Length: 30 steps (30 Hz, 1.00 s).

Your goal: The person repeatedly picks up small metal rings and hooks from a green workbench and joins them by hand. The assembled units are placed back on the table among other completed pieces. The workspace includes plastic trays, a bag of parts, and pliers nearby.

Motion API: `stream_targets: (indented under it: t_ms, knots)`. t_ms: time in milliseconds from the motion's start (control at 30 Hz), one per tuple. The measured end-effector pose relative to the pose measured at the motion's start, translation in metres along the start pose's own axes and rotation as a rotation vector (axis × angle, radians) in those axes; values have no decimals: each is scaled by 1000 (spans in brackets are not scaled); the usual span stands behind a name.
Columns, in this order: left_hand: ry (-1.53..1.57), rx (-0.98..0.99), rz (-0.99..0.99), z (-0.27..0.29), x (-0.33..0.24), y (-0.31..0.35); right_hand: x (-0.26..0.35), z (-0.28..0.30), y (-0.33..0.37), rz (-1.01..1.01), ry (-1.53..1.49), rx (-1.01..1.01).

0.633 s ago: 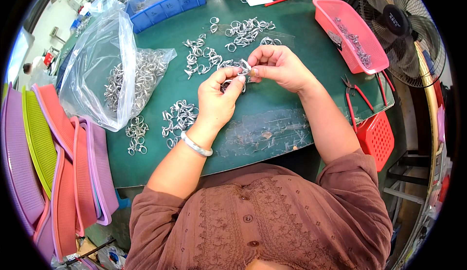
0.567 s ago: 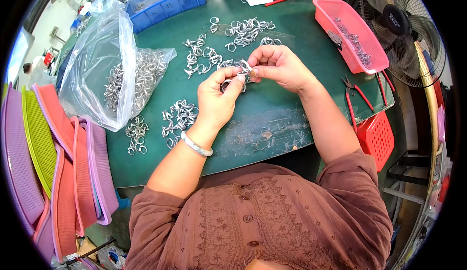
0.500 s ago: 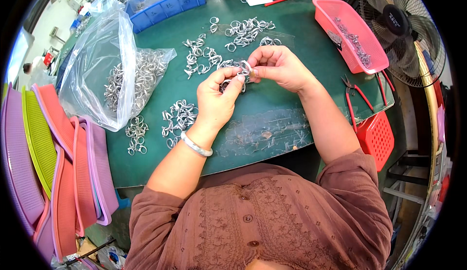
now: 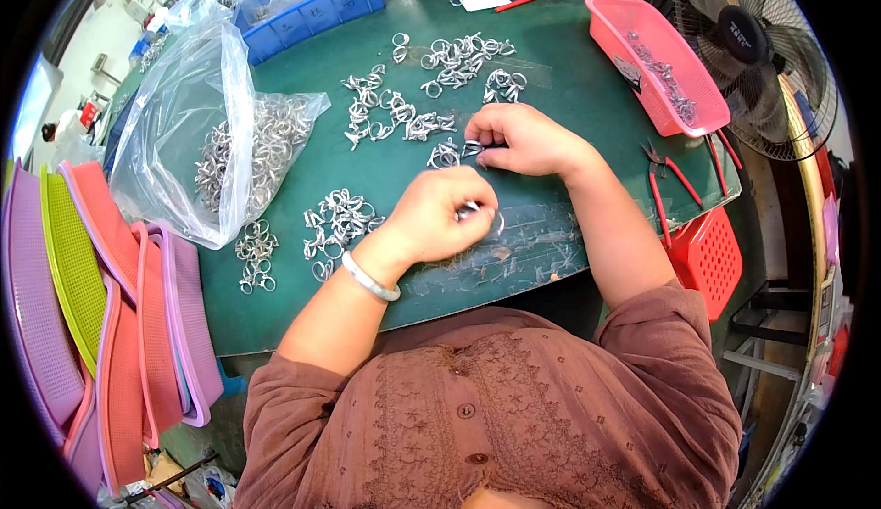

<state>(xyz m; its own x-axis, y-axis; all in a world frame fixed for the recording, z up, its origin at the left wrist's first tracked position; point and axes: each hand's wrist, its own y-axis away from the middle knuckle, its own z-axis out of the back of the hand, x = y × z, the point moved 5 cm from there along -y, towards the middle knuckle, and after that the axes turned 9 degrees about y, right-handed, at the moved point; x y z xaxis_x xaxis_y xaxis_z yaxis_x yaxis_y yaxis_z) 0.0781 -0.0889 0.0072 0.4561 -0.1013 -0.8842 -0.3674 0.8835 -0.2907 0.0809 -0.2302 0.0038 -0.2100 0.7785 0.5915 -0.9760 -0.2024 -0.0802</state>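
Note:
My left hand [image 4: 443, 215] is closed around a silver metal ring [image 4: 499, 223], part of which shows past the fingers, above the scratched near part of the green table. My right hand [image 4: 528, 142] is further off and to the right, its thumb and fingers curled about another silver ring [image 4: 473, 148] by a small pile of rings [image 4: 444, 154]. Beyond the hands lie more loose rings in clusters [image 4: 463, 57]. Another heap of rings [image 4: 340, 224] is left of my left hand, with a smaller one [image 4: 257, 254] beside it.
A clear plastic bag [image 4: 197, 133] full of rings lies at left, before a blue bin [image 4: 312, 15]. Stacked plastic baskets [image 4: 115, 316] stand at the left edge. On the right are a pink basket [image 4: 610, 59], red-handled pliers [image 4: 657, 197], a red basket [image 4: 711, 257] and a fan [image 4: 741, 36].
My hands, together at one ring before, have parted. My left hand has come nearer and to the right with a ring. My right hand has lowered toward the small pile.

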Motion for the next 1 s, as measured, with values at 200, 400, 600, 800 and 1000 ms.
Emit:
stream_targets:
  t_ms: [200, 400, 600, 800, 1000]
  knots:
    - [-226, 90, -90, -3, -16, 1, -2, 2, 0, -8, -74, -73]
    - [-50, -485, -6, 21, -4, 2, -3, 1, -2, -58, -599, -17]
    - [287, -513, 58, 20, 18, 1, 9, 4, 0, -87, -844, 22]
    - [358, -458, 117, 19, 17, 2, 9, -2, 0, -107, -937, 73]
    - [594, -445, 331, 19, 22, 4, 10, -2, 0, -95, -859, 35]
